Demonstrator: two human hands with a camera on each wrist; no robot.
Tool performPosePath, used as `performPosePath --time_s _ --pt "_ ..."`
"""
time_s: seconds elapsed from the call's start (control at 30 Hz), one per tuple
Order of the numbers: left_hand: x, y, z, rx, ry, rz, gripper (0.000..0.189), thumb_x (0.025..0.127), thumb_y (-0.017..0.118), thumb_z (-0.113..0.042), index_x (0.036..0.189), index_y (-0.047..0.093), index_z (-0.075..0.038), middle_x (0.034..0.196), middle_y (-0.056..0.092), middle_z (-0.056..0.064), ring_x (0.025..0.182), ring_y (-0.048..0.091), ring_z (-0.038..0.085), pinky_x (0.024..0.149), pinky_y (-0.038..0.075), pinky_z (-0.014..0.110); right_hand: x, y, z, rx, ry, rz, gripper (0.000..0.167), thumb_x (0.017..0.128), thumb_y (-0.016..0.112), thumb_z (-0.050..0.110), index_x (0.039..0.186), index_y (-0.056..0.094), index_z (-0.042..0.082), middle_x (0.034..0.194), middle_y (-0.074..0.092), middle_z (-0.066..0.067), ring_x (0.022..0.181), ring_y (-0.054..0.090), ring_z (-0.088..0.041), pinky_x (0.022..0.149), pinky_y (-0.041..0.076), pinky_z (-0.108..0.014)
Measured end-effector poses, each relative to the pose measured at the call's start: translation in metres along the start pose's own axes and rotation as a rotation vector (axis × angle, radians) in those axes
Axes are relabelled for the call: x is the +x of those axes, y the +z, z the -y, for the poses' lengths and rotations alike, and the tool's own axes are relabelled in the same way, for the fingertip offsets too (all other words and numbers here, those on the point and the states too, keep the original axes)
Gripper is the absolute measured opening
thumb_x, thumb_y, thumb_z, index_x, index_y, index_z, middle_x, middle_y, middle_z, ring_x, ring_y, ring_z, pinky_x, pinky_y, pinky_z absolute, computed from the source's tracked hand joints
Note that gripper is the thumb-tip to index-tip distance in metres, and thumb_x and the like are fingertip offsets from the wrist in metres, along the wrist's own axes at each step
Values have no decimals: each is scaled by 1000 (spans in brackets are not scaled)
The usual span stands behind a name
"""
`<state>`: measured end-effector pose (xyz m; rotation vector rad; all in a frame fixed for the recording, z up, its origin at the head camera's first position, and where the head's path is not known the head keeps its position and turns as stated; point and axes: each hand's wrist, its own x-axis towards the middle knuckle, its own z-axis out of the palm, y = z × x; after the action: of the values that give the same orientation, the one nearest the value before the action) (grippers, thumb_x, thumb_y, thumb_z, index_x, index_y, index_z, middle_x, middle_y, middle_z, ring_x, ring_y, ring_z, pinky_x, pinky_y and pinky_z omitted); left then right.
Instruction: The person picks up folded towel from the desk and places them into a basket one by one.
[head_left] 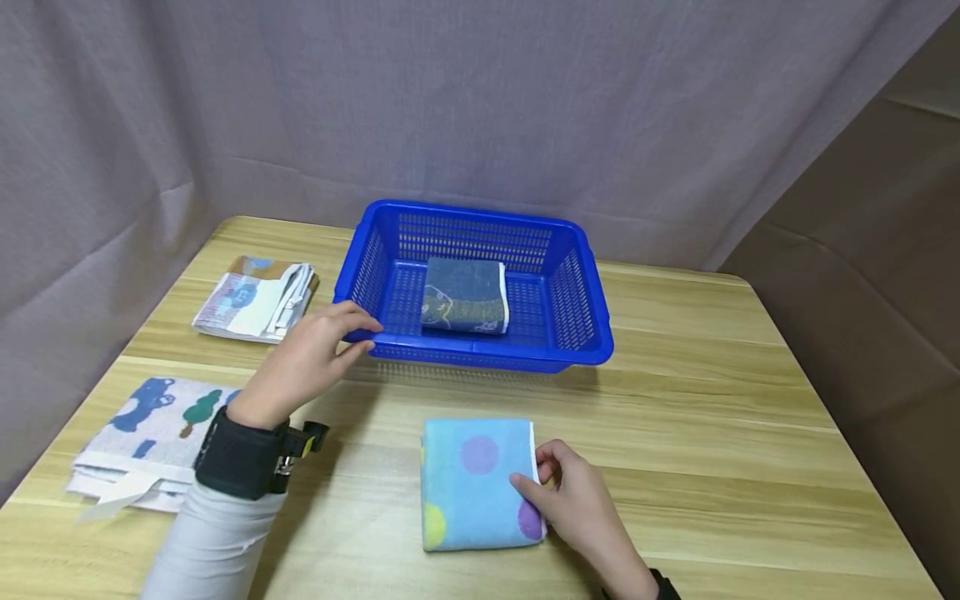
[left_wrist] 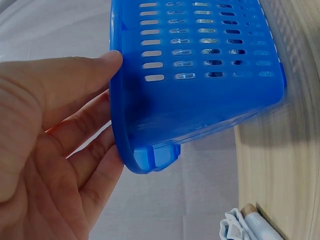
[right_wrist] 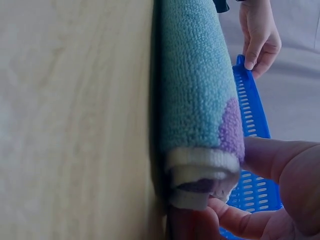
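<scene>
My left hand [head_left: 311, 358] grips the front left corner of a blue plastic basket [head_left: 480, 347]; in the left wrist view its thumb and fingers lie on either side of the rim [left_wrist: 117, 100]. Inside the basket lies a folded dark blue-grey towel [head_left: 465, 296] with a tan pattern. In front of the basket, a folded light blue towel [head_left: 472, 492] with purple and yellow dots lies on the table. My right hand [head_left: 573, 500] pinches its right edge, thumb on top and fingers at the side and below, as the right wrist view shows at the layered towel end [right_wrist: 200, 170].
On the left of the wooden table [head_left: 690, 450] lie a folded brown and white towel [head_left: 258, 296] and, nearer, a folded white towel with blue bears [head_left: 157, 433], partly behind the left forearm. A grey curtain [head_left: 480, 108] hangs behind the basket.
</scene>
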<state>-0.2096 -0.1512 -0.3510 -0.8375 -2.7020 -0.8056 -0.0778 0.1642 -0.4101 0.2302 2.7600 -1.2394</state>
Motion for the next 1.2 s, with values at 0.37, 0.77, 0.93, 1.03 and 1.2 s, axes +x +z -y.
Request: performPosePath --time_s 0.37,0.77,0.93,1.03,1.2 --pt "-2 0 -7 16 -9 -11 24 94 66 -7 117 68 -1 116 66 14 113 60 32 98 49 48 3 -10 -6 110 -2 0 33 92 72 23 116 64 1 82 60 -2 67 50 -8 60 43 -20" --pt "-44 23 -48 126 -116 -100 12 92 67 -17 98 72 -8 100 70 6 94 64 25 81 55 42 9 -19 -11 -20 -1 -48 27 97 64 27 108 73 4 86 68 -1 78 56 -10 71 47 -22" --pt "-50 43 -53 74 -193 43 13 93 67 -19 83 72 -13 84 69 0 80 63 16 72 54 36 8 -17 -10 -43 2 -50 24 96 65 25 102 74 4 83 67 -2 76 55 -11 70 46 -24" --pt "-52 51 -56 41 -243 135 29 97 63 -28 69 65 -19 70 59 -6 64 54 10 62 46 30 9 -15 -9 -58 12 -46 24 96 65 27 101 74 6 82 67 -1 76 55 -11 71 46 -25" --pt "-56 62 -65 -31 -318 281 49 100 54 -47 58 55 -23 57 48 -8 52 44 9 55 37 27 8 -11 -9 -72 24 -41 24 96 65 30 98 75 8 82 66 0 76 55 -11 71 45 -27"
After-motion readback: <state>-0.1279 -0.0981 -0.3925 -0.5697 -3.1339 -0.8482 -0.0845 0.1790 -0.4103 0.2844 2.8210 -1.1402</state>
